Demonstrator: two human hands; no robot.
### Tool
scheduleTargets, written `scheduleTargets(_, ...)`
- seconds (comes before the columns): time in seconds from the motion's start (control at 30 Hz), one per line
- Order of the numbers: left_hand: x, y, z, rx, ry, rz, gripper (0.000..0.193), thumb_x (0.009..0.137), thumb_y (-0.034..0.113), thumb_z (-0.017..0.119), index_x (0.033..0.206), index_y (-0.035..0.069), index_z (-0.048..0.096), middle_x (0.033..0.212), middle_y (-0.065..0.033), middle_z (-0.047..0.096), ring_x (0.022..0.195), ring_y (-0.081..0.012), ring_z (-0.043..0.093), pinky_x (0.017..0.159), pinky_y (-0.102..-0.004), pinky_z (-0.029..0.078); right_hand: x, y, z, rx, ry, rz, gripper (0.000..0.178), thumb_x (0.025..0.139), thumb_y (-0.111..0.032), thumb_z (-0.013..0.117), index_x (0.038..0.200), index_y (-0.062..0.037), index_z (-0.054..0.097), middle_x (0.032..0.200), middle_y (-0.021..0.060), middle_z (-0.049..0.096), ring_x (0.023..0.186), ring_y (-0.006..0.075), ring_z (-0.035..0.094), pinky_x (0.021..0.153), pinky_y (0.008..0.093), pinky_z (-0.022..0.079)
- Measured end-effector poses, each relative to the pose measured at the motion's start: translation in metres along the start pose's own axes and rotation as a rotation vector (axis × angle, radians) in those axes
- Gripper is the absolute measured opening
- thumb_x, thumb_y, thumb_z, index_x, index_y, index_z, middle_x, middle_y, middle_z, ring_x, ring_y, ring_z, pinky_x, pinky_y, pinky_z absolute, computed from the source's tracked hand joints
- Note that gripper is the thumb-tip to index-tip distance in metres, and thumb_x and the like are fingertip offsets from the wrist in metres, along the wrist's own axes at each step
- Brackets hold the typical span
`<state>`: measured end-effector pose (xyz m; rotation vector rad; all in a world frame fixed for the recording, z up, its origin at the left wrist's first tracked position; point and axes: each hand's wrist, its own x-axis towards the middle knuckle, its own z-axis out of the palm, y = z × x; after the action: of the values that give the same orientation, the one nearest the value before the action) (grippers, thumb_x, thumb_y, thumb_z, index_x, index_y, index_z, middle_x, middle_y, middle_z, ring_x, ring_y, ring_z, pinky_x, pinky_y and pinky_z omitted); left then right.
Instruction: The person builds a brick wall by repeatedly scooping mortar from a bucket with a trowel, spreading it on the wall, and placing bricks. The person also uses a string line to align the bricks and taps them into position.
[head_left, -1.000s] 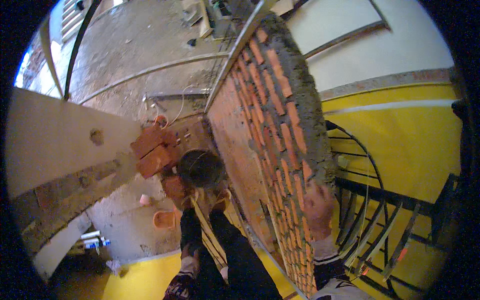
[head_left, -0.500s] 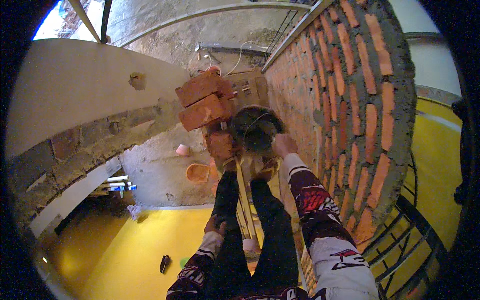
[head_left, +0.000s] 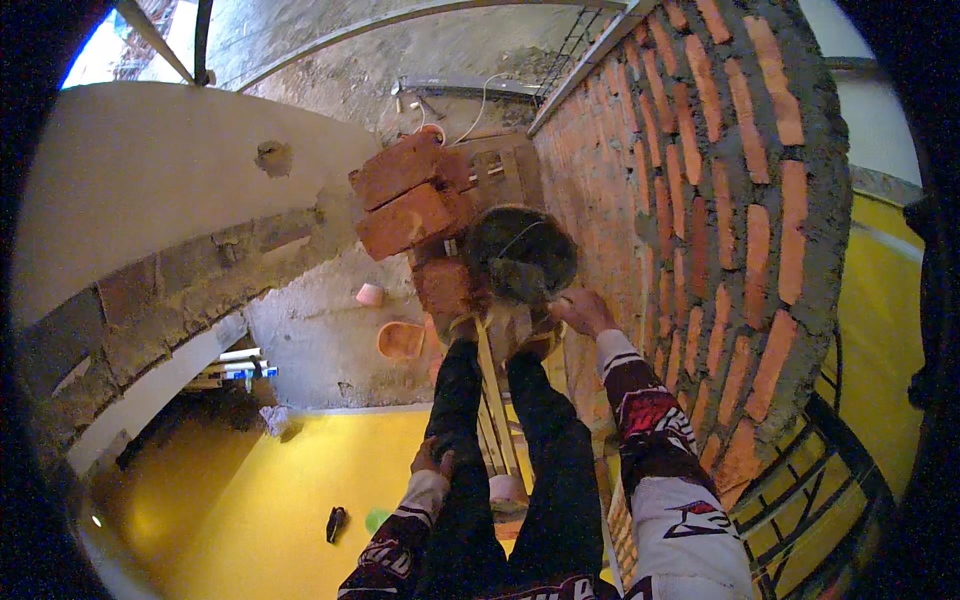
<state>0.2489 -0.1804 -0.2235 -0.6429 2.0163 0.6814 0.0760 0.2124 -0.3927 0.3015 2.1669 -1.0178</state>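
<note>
My right hand (head_left: 587, 312) is closed at the near right rim of a round dark bucket (head_left: 535, 235). It appears to grip a trowel (head_left: 518, 281), whose greyish blade lies inside the bucket; the handle is mostly hidden by my fingers. A thin wire handle crosses the bucket's mouth. Left of the bucket, red bricks (head_left: 408, 220) are stacked, with another brick (head_left: 443, 287) nearer my feet. My left hand (head_left: 432, 458) rests on my left leg, its fingers laid over the dark trouser cloth and holding nothing.
A brick wall (head_left: 720, 220) with grey mortar joints rises close on the right. Below lie an orange basin (head_left: 400, 341), a small pink container (head_left: 370, 294) and a yellow floor (head_left: 270, 490). A black metal railing (head_left: 810, 490) stands at lower right, a plastered curved wall (head_left: 190, 170) at left.
My right hand has drawn slightly back and to the right, and a greyish blade now shows inside the bucket. The left hand stays on my leg.
</note>
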Motion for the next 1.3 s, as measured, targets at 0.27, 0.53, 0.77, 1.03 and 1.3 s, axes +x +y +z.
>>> scheduleTargets(0.27, 0.016, 0.009, 0.011, -0.231, -0.069, 0.195, 0.056, 0.087, 0.024, 0.070, 0.134, 0.001, 0.050, 0.123, -0.0230, 0.062, 0.119, -0.0365, 0.057, 0.099, -0.0398, 0.047, -0.111, -0.033, -0.051, 0.519, 0.209, 0.188, 0.036, 0.090, -0.032, 0.061, 0.110, -0.0030, 0.068, 0.078, 0.0009, 0.062, 0.070, 0.0087, 0.056, 0.061, 0.0274, 0.046)
scheduleTargets(0.53, 0.021, 0.013, 0.023, -0.017, -0.049, 0.204, 0.056, 0.088, 0.027, 0.068, 0.134, 0.001, 0.050, 0.126, -0.0241, 0.060, 0.121, -0.0385, 0.056, 0.103, -0.0427, 0.044, -0.220, -0.140, -0.214, 0.487, 1.069, -0.048, 0.046, 0.097, -0.022, 0.054, 0.138, -0.0014, 0.051, 0.084, -0.0020, 0.057, 0.066, 0.0043, 0.045, 0.058, 0.0200, 0.039)
scheduleTargets(0.77, 0.016, 0.016, 0.019, 0.054, -0.102, 0.208, 0.056, 0.089, 0.030, 0.066, 0.135, 0.003, 0.050, 0.129, -0.0239, 0.058, 0.123, -0.0398, 0.054, 0.103, -0.0448, 0.043, -0.199, -0.159, -0.323, -0.328, 1.211, 0.154, 0.052, 0.094, -0.023, 0.057, 0.136, 0.0052, 0.048, 0.110, 0.0236, 0.064, 0.095, 0.0344, 0.061, 0.084, 0.0430, 0.050)
scheduleTargets(1.03, 0.012, 0.015, 0.007, 0.028, -0.126, 0.067, 0.055, 0.090, 0.029, 0.064, 0.136, 0.004, 0.049, 0.129, -0.0246, 0.058, 0.122, -0.0413, 0.054, 0.104, -0.0457, 0.043, -0.207, -0.156, -0.324, -0.512, 1.195, 0.211, 0.050, 0.087, -0.014, 0.064, 0.134, -0.0011, 0.054, 0.110, 0.0227, 0.060, 0.101, 0.0409, 0.059, 0.088, 0.0463, 0.049)
scheduleTargets(1.3, 0.009, 0.038, 0.003, 0.069, -0.101, 0.078, 0.058, 0.091, 0.035, 0.061, 0.137, 0.001, 0.049, 0.136, -0.0276, 0.052, 0.129, -0.0416, 0.048, 0.109, -0.0449, 0.038, -0.214, -0.169, -0.296, -0.590, 1.090, 0.022, 0.046, 0.088, -0.013, 0.061, 0.133, -0.0042, 0.056, 0.106, 0.0228, 0.060, 0.099, 0.0404, 0.059, 0.083, 0.0442, 0.051)
